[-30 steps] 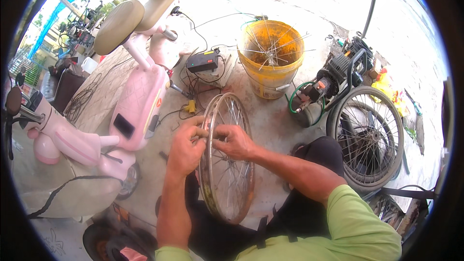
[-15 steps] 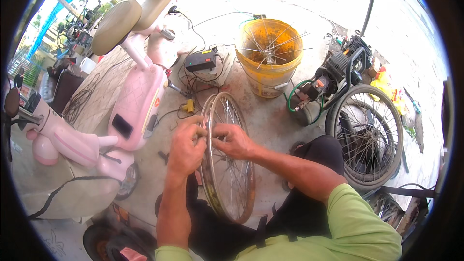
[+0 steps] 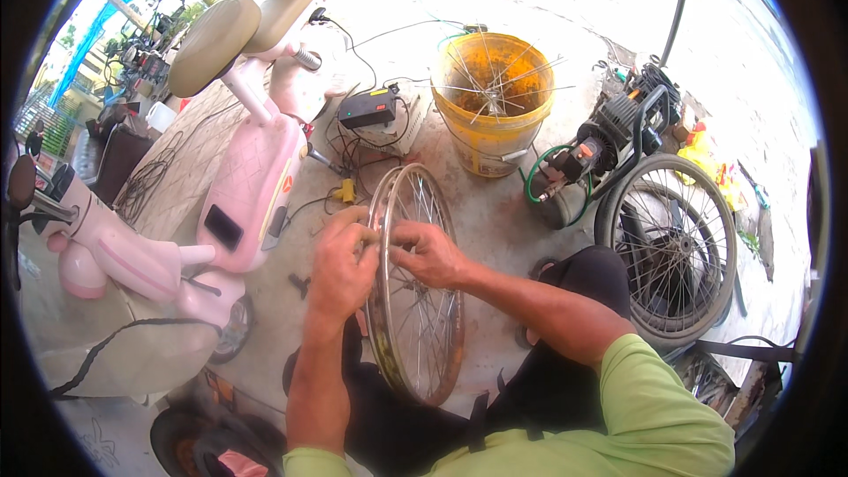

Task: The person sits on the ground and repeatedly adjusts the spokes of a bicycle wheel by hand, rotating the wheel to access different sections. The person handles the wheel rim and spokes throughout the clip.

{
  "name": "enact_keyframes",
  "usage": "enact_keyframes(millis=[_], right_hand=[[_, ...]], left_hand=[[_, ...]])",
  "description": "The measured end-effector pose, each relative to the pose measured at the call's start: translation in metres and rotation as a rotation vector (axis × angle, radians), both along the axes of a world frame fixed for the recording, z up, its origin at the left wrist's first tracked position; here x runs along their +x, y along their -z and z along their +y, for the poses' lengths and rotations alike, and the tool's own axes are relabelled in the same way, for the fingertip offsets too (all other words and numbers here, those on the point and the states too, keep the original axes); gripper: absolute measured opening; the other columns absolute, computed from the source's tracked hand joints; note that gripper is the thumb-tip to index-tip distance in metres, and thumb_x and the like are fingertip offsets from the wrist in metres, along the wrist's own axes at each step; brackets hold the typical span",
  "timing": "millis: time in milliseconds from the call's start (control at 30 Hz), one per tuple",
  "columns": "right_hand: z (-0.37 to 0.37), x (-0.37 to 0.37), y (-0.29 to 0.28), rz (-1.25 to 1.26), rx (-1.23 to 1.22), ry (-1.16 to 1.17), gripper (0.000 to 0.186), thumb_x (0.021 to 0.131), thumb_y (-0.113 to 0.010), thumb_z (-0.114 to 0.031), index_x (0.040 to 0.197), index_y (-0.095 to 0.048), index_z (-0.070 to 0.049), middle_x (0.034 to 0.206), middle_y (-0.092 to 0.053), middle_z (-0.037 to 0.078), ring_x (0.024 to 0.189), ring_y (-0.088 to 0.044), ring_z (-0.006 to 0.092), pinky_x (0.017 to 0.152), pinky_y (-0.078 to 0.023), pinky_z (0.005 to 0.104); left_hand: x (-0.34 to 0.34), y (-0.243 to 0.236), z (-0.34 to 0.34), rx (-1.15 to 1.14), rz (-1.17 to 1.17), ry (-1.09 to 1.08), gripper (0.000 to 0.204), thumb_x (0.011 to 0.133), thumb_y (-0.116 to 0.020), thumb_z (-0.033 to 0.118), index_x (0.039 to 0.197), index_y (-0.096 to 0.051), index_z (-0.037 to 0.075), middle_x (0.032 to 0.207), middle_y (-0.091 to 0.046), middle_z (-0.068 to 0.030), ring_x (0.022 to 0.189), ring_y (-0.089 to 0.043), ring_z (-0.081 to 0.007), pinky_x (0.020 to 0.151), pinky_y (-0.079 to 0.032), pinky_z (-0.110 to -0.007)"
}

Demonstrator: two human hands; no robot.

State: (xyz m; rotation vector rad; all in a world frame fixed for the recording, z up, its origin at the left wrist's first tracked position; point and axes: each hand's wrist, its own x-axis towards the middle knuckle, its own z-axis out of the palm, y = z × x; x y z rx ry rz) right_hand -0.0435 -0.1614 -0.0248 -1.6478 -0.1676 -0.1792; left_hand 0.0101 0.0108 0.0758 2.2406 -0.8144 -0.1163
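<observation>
At the near centre of the scene, a tyreless spoked bicycle wheel (image 3: pixel 383 318) stands on edge between the person's bent legs, a pose that probably steadies it and leaves both faces within reach. The left hand (image 3: pixel 340 265) is at the left side of the rim, the right hand (image 3: pixel 430 256) at its right side, facing it across the metal. Each grip is narrow, thumb and fingers closed at the rim; I cannot tell whether a small part sits between the fingertips. Working from opposite sides likely stops the rim from tipping.

Farther off, a yellow bucket (image 3: pixel 477 146) carries a hub with splayed spokes (image 3: pixel 493 106), perhaps put there because its mouth props them up. On the right, an air compressor (image 3: pixel 605 137) stands beyond a wheel with its tyre on (image 3: pixel 685 247). On the left, a pink electric scooter (image 3: pixel 256 185) stands near a black charger (image 3: pixel 367 109), seemingly close for its cables.
</observation>
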Motion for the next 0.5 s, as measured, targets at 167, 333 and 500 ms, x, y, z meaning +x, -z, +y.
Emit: enact_keyframes(millis=[167,333,500], right_hand=[[0.0028,-0.0035,-0.0046,0.022,0.014,0.022,0.026,0.097,-0.078,-0.026,0.104,-0.075,0.0,0.091,-0.071,0.017,0.084,-0.069,0.0346,0.075,-0.054,0.0436],[0.0017,-0.0017,-0.0023,-0.027,-0.006,0.039,0.027,0.098,-0.076,-0.026,0.107,-0.075,-0.001,0.096,-0.072,0.018,0.089,-0.07,0.0366,0.078,-0.055,0.0443],[-0.0005,-0.0006,-0.001,-0.095,-0.044,0.04,0.027,0.1,-0.074,-0.027,0.109,-0.075,-0.001,0.102,-0.071,0.019,0.094,-0.07,0.0385,0.081,-0.055,0.045]], left_hand=[[-0.0015,0.0084,0.0034,-0.062,0.04,-0.006,0.016,0.084,-0.073,-0.002,0.1,-0.071,-0.001,0.134,-0.066,-0.0211,0.128,-0.062,-0.0388,0.11,-0.048,-0.044],[-0.0026,0.0053,0.001,-0.036,-0.076,-0.011,0.017,0.084,-0.073,0.001,0.101,-0.075,0.001,0.134,-0.067,-0.0216,0.125,-0.063,-0.0406,0.103,-0.053,-0.046],[-0.002,0.0015,-0.0015,0.068,-0.238,-0.028,0.017,0.085,-0.072,0.001,0.102,-0.075,0.001,0.135,-0.067,-0.0207,0.123,-0.064,-0.0404,0.099,-0.055,-0.046]])
